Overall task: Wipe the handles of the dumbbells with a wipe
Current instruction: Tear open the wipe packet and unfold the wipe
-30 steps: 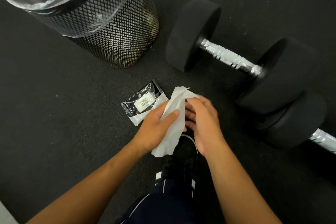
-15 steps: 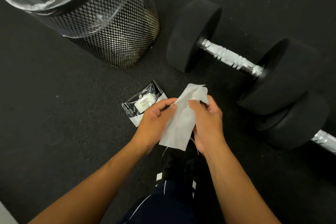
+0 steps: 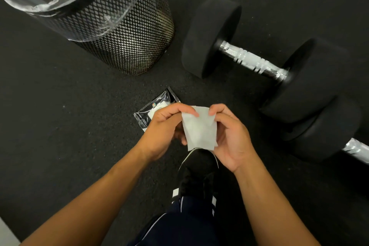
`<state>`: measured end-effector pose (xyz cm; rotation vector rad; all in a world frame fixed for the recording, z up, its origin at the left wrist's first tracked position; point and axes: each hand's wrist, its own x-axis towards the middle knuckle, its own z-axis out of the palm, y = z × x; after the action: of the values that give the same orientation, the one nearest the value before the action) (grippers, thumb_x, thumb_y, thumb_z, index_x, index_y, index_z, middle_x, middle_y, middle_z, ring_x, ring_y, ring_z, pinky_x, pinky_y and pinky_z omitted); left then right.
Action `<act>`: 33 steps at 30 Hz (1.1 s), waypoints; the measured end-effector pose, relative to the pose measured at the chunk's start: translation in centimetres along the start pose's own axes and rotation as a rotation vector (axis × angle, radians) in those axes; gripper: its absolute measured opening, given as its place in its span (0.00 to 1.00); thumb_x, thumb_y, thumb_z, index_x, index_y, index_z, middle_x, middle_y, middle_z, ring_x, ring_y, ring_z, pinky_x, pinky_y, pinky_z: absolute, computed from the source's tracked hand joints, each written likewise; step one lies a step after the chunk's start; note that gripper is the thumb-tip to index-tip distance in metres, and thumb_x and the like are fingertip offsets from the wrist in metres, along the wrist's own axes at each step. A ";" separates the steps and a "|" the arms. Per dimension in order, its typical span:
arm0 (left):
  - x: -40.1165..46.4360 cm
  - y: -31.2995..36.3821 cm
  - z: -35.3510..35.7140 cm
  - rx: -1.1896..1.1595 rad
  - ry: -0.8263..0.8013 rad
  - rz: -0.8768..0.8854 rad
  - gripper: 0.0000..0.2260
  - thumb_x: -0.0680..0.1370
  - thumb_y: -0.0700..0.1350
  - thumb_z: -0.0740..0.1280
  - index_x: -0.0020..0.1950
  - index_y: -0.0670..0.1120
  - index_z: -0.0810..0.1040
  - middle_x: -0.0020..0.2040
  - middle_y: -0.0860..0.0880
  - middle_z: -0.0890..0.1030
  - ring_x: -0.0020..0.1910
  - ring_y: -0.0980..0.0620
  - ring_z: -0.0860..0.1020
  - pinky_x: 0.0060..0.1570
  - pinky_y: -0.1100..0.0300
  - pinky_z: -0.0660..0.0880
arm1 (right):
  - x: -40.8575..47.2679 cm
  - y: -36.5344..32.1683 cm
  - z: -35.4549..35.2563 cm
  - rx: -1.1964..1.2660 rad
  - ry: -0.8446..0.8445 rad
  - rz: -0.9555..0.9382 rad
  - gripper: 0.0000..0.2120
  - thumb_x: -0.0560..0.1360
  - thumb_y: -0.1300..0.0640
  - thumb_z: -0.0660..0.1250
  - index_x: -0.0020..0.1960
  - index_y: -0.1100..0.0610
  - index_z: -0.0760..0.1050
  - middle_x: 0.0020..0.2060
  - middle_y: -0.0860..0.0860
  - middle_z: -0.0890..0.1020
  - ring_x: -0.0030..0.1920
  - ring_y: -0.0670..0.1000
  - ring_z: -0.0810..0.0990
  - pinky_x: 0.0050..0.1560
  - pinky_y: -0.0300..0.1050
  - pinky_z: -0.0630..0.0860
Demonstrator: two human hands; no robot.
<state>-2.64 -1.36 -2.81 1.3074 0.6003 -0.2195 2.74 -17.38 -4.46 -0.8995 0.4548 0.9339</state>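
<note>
A white wipe [image 3: 199,129] hangs between my hands above the dark floor. My left hand [image 3: 163,128] pinches its top left corner and my right hand [image 3: 229,136] pinches its top right corner. Beyond them to the right lies a black dumbbell [image 3: 211,36] with a chrome handle [image 3: 253,62]. A second dumbbell [image 3: 327,132] lies nearer at the right edge, and only the start of its chrome handle [image 3: 357,149] shows. Both hands are well clear of the handles.
A black mesh bin [image 3: 127,32] with a clear liner stands at the far left. A dark wipe packet [image 3: 153,110] lies on the floor, partly under my left hand. My black shoe [image 3: 197,173] and dark trouser leg are below the hands.
The wipe hung crumpled from my left hand with my right hand on its upper part. It is now spread flatter and held by its top corners between both hands.
</note>
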 end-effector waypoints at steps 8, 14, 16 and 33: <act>0.0 0.7 0.2 -0.042 -0.132 0.003 0.14 0.78 0.41 0.56 0.47 0.44 0.82 0.46 0.43 0.79 0.39 0.48 0.79 0.31 0.55 0.76 | -1.0 -1.1 0.4 -0.108 0.037 -0.114 0.10 0.79 0.62 0.59 0.42 0.54 0.75 0.49 0.56 0.80 0.52 0.61 0.81 0.43 0.52 0.78; -0.5 1.7 1.6 0.218 -0.089 0.104 0.05 0.78 0.34 0.70 0.51 0.42 0.81 0.46 0.48 0.84 0.44 0.50 0.84 0.41 0.55 0.81 | -2.3 -1.7 0.4 -0.029 0.045 -0.134 0.16 0.78 0.53 0.67 0.65 0.52 0.76 0.57 0.59 0.84 0.57 0.61 0.85 0.57 0.62 0.82; -0.6 2.1 2.0 0.255 -0.117 0.114 0.09 0.78 0.31 0.69 0.54 0.43 0.79 0.50 0.41 0.83 0.44 0.46 0.85 0.41 0.51 0.82 | -2.6 -1.8 0.2 -0.055 0.022 -0.069 0.21 0.76 0.58 0.71 0.68 0.51 0.74 0.57 0.57 0.85 0.57 0.59 0.86 0.58 0.61 0.82; -2.2 9.4 7.6 -0.159 -0.215 -0.165 0.12 0.76 0.41 0.68 0.58 0.42 0.82 0.54 0.41 0.85 0.50 0.47 0.85 0.48 0.56 0.84 | -9.2 -9.0 -0.7 -0.644 -0.046 -0.581 0.15 0.81 0.67 0.63 0.55 0.53 0.86 0.52 0.51 0.83 0.46 0.51 0.83 0.43 0.45 0.82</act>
<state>2.20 -6.43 7.23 1.0651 0.5310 -0.4344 5.35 -25.02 5.52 -1.4878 -0.1741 0.5535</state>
